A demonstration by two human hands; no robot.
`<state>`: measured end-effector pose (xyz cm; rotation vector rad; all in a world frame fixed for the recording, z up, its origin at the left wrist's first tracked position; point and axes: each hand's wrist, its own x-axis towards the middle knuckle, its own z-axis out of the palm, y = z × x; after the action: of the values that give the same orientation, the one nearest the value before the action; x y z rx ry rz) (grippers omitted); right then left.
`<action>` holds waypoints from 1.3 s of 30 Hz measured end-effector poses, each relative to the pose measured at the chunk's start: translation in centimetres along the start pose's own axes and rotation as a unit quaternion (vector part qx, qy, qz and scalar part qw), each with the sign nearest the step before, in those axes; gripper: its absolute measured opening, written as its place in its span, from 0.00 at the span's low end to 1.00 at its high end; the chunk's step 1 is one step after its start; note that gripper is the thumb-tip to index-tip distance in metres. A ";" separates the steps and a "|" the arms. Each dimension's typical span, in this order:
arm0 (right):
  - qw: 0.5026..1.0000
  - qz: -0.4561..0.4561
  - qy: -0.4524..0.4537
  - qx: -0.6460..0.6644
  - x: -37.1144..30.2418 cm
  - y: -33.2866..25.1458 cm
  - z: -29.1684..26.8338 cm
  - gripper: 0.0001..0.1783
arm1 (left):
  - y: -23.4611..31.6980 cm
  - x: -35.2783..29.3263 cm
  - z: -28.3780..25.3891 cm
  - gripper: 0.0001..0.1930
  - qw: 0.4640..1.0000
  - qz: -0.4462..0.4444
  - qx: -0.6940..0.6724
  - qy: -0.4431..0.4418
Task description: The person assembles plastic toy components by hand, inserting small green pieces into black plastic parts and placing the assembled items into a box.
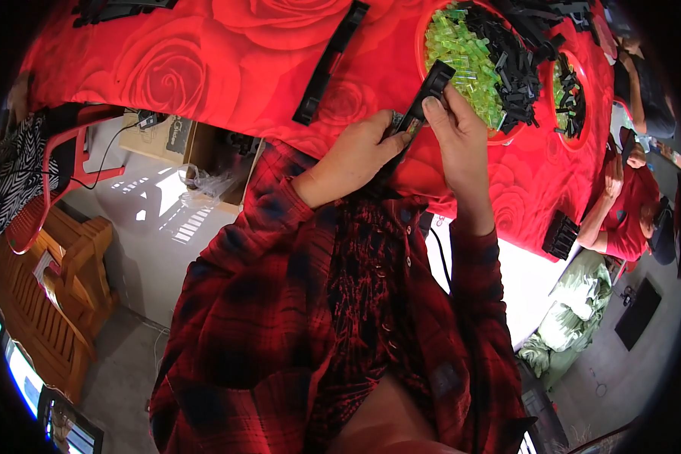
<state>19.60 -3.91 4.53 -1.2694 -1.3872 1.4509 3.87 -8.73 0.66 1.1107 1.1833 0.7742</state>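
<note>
A long black plastic bar [436, 79] slants up between my hands, its far end rising toward the basin. My left hand [356, 155] is closed around its lower part, thumb along the side. My right hand [461, 136] grips it near the top, thumb on the near face and fingers behind. A small piece of other colour shows on the bar by my left thumb, too small to name. Another long black bar [330, 64] lies on the red rose-patterned tablecloth [166, 72], beyond my left hand. Just past my right hand, a basin holds yellow-green translucent pieces [458, 57] and small black parts [513, 79].
A smaller orange-red bowl of mixed pieces [567, 98] stands farther right. More black parts [561, 234] lie at the table's right edge, near people seated there. A red chair [45, 189], a wooden chair [60, 295] and a cardboard box [157, 140] are at left.
</note>
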 end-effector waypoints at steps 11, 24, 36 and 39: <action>0.999 -0.008 0.023 -0.030 -0.8 -0.7 0.2 0.22 | 0.0 -0.4 0.8 0.09 0.988 0.087 0.079 0.104; 0.999 0.009 0.046 0.025 -0.4 -0.5 -0.2 0.19 | 0.8 0.0 0.4 0.09 0.985 0.102 0.109 0.086; 0.999 0.009 0.034 0.005 -0.5 -0.5 -0.6 0.15 | 2.0 -0.2 0.2 0.11 0.981 0.090 0.158 0.065; 0.999 -0.005 0.035 -0.034 -0.7 -0.8 -0.3 0.14 | 1.4 -0.1 0.3 0.10 0.974 0.152 0.132 0.099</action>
<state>20.01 -4.43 5.50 -1.3416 -1.4051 1.3485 4.22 -8.44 1.99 1.4867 1.3273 1.0004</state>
